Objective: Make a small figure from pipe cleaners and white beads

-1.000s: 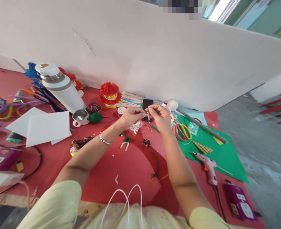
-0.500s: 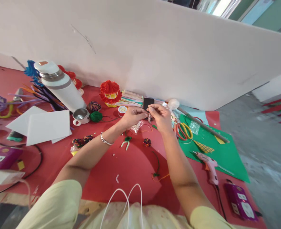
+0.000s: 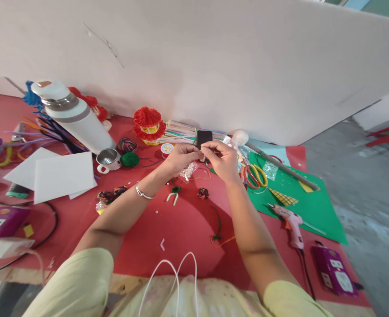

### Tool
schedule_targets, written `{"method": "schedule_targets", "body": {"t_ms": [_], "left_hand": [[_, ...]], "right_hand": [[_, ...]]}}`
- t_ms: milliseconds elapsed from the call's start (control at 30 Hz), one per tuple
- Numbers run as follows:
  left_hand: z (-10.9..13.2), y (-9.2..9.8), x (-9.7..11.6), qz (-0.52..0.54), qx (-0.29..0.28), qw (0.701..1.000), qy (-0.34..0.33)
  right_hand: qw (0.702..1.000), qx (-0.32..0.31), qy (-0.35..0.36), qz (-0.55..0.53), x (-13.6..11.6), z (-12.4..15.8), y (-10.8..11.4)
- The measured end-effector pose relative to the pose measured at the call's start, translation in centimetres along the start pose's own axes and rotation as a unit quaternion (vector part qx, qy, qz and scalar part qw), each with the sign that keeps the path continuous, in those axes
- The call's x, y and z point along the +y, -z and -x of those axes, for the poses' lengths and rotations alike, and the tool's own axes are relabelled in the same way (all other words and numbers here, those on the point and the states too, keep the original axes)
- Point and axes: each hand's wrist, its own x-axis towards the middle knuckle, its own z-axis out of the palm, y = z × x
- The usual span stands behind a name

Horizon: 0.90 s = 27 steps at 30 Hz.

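Note:
Above the middle of the red table, my left hand [image 3: 182, 159] and my right hand [image 3: 221, 159] meet with fingertips pinched almost together. Between them is a short string of pale beads [image 3: 202, 156], mostly hidden by the fingers. A black phone [image 3: 204, 137] lies just behind the fingertips. Under my left hand rests a clear bag of pearly beads [image 3: 188, 171]. Nearer me are a multicoloured yarn pompom [image 3: 203, 193], a bent pale pipe cleaner [image 3: 172, 198] with green yarn, and a green yarn piece [image 3: 216, 237].
At left stand a white flask [image 3: 78, 121], a metal cup [image 3: 108, 160], green yarn [image 3: 129, 160] and white sheets [image 3: 64, 176]. A red frilled ornament [image 3: 149, 125] is at the back. On the right are scissors [image 3: 255, 176], green paper [image 3: 313, 215], a pink glue gun [image 3: 291, 224] and a purple power box [image 3: 336, 270].
The view has shifted slightly. The bead string that hung below my right fingertips is now gathered between both hands and shows less.

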Motion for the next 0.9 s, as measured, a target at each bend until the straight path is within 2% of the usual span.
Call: {"method": "schedule_targets", "body": {"t_ms": [133,233,433,567,700,900], "left_hand": [[-0.1,0.0,0.4,0.096,-0.064,0.983,0.145],[-0.4,0.1,0.6,0.156,-0.057,0.971,0.17],[-0.6,0.7,0.4,0.167,-0.03,0.979,0.114],[-0.4,0.8,0.0,0.046,-0.031,0.998,0.043],[-0.2,0.8,0.2,-0.057,-0.047,0.997,0.0],[0.1,0.9,1.3,-0.188,-0.006,0.98,-0.071]], "right_hand": [[0.991,-0.006,0.096,0.093,-0.2,-0.1,-0.1],[0.982,-0.004,0.134,0.136,0.0,-0.3,0.2],[0.983,-0.087,0.126,0.102,-0.4,-0.3,1.0],[0.99,-0.097,0.074,0.069,-0.6,-0.3,1.7],[0.984,-0.16,0.041,0.061,0.1,-0.4,2.1],[0.987,-0.128,0.006,0.092,1.0,-0.5,2.2]]}}
